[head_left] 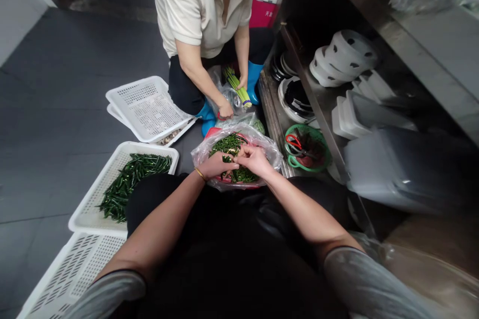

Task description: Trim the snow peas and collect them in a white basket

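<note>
Over a plastic bag [275, 157] that lines a red container, my left hand [215, 165] and my right hand [256, 160] meet with their fingertips pinched. Dark green shows between the fingers of my left hand, seemingly a green chili pepper [226, 158]. What the right fingertips pinch is too small to make out. Beneath both hands lie chopped-looking green pieces [228, 144] in the bag. To the left, a white basket [80, 208] holds many whole green chili peppers [130, 184].
Opposite me a person [202, 10] in blue boots holds a bundle of green stalks [237, 85] and red-handled scissors [224, 117]. White baskets [149, 109] lie at left. On the right, a metal shelf [318, 94] carries containers; a green colander [325, 152] holds red-handled scissors.
</note>
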`<state>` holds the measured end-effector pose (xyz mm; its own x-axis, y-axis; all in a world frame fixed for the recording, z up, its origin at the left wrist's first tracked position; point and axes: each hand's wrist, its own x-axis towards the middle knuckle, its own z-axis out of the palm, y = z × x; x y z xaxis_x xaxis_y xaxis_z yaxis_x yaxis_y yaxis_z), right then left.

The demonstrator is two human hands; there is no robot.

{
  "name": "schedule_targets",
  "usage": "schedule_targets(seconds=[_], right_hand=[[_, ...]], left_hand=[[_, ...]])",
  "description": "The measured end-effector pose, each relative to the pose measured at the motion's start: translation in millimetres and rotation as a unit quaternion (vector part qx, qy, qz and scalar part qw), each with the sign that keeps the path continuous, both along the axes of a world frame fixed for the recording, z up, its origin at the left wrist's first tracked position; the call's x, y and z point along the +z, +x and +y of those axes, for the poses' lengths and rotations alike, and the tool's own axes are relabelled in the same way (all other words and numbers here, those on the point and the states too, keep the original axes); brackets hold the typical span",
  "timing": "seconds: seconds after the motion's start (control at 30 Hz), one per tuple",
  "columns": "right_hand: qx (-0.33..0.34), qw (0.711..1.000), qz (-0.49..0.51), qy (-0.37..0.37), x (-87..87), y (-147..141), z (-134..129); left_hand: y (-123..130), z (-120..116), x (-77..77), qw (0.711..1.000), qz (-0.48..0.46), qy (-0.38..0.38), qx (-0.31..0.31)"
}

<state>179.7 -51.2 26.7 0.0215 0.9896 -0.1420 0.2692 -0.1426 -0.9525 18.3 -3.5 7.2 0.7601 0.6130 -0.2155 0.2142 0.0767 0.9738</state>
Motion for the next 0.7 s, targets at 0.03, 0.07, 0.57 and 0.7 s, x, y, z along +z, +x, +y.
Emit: schedule_targets(seconds=[0.03, 0.07, 0.57, 0.7], right_hand=[[-0.019, 0.999, -0.022, 0.03, 1.6, 0.9, -0.1], [-0.042, 0.997, -0.031, 0.053, 4.0, 3.4, 0.1], [-0.071, 0.99, -0.062, -0.107, -35.4, 72.6, -22.0], [0.042, 0.958, -0.266, -0.101, -25.3, 71.1, -14.9]], left_hand=[[0.2, -0.6, 1.0, 1.0, -0.01, -0.005, 0.007], [-1.1, -0.9, 3.7, 1.0, -0.02, -0.011, 0.017], [-263.0, -20.6, 9.2, 0.779, 0.057, -0.229, 0.581], [-263.3, -43.0, -9.7, 0.762, 0.105, -0.276, 0.577]])
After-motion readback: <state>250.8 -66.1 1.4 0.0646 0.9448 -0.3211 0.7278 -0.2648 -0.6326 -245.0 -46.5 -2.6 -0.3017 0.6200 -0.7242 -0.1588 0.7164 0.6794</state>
